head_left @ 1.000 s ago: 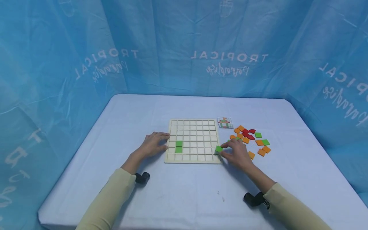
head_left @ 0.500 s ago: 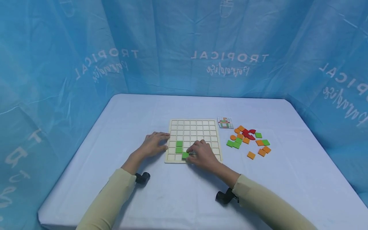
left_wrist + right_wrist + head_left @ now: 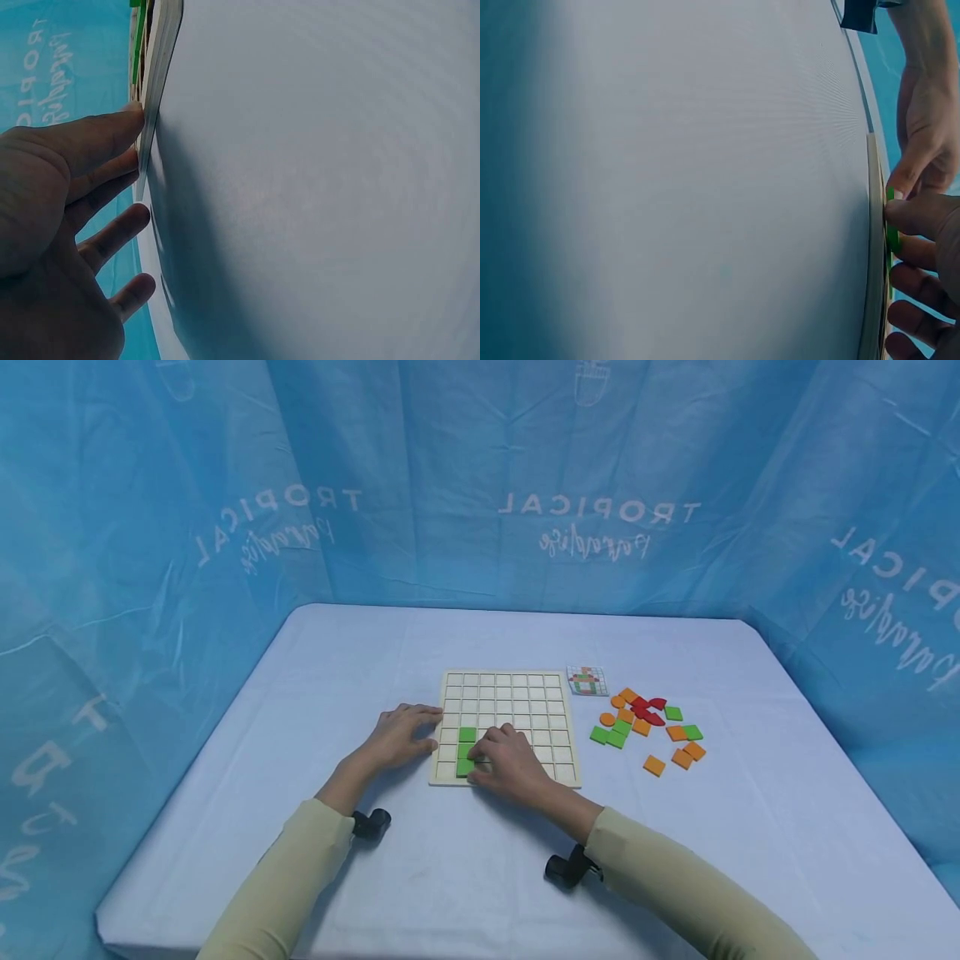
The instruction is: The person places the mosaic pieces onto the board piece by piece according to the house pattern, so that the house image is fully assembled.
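Observation:
A pale wooden grid board (image 3: 510, 689) lies on the white table. My left hand (image 3: 400, 735) rests at its left edge, and in the left wrist view the thumb (image 3: 105, 135) touches the board's side with the fingers extended. My right hand (image 3: 512, 766) pinches a green square tile (image 3: 463, 768) between thumb and index finger, low in the board's second column. Directly above it, two more green tiles (image 3: 467, 734) sit in that column. The right wrist view shows the pinched tile (image 3: 892, 225) edge-on at the board, partly covered by the fingers.
Right of the board lie loose orange tiles (image 3: 654, 766), green tiles (image 3: 598, 735), orange discs (image 3: 607, 719) and red curved pieces (image 3: 657, 702). A small pattern card (image 3: 587, 681) lies by the board's far right corner. Blue printed curtains (image 3: 480, 485) surround the table.
My right hand has carried the green tile from the board's right edge leftward to the bottom of the second column. The left hand has stayed at the left edge.

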The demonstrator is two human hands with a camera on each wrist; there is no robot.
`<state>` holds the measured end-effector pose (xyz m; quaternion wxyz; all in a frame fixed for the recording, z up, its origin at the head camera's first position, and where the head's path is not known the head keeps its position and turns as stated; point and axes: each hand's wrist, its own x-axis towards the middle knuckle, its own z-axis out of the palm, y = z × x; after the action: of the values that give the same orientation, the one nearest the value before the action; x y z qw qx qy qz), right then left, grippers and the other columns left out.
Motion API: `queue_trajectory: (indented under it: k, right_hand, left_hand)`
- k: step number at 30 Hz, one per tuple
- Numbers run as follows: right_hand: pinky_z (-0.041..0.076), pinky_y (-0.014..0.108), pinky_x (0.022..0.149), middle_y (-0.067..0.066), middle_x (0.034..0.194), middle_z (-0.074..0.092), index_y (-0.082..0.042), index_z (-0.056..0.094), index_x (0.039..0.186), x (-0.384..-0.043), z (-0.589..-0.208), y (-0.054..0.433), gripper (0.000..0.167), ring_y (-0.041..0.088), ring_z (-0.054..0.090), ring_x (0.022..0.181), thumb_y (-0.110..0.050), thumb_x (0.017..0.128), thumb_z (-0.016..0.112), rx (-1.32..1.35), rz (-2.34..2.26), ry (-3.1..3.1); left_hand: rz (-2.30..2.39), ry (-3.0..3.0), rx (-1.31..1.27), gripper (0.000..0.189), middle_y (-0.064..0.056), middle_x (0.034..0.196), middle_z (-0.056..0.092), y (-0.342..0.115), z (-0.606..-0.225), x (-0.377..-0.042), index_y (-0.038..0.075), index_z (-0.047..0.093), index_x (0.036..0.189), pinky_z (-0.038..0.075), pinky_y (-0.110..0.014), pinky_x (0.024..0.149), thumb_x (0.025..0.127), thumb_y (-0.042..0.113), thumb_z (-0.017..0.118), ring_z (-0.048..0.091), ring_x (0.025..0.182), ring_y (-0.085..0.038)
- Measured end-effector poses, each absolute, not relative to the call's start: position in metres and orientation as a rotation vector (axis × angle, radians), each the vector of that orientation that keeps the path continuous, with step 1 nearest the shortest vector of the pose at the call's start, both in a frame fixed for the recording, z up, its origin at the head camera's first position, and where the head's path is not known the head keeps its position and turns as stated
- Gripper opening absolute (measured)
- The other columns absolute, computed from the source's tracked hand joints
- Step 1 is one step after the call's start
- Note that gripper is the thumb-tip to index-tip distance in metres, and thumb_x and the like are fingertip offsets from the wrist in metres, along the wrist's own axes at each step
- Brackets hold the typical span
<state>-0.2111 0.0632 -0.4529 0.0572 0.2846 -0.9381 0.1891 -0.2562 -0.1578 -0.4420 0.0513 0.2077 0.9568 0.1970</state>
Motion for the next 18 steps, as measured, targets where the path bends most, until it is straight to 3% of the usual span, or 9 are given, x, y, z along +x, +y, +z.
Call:
queue_trajectory:
  k: [18]
  right_hand:
    - [0.040, 0.033, 0.081, -0.005, 0.095, 0.058, -0.017, 0.073, 0.099, -0.2103, -0.4552, 0.0624, 0.026, 0.015, 0.046, 0.089, -0.029, 0.078, 0.080, 0.869, 0.573, -2.820]
  left_hand:
    - [0.598, 2.915, 0.638, 0.049, -0.008, 0.142, 0.049, -0.1580, -0.4410, -0.2553, 0.006, 0.056, 0.135, 0.028, -0.053, 0.102, 0.090, 0.023, 0.068, 0.040, 0.130, -0.031]
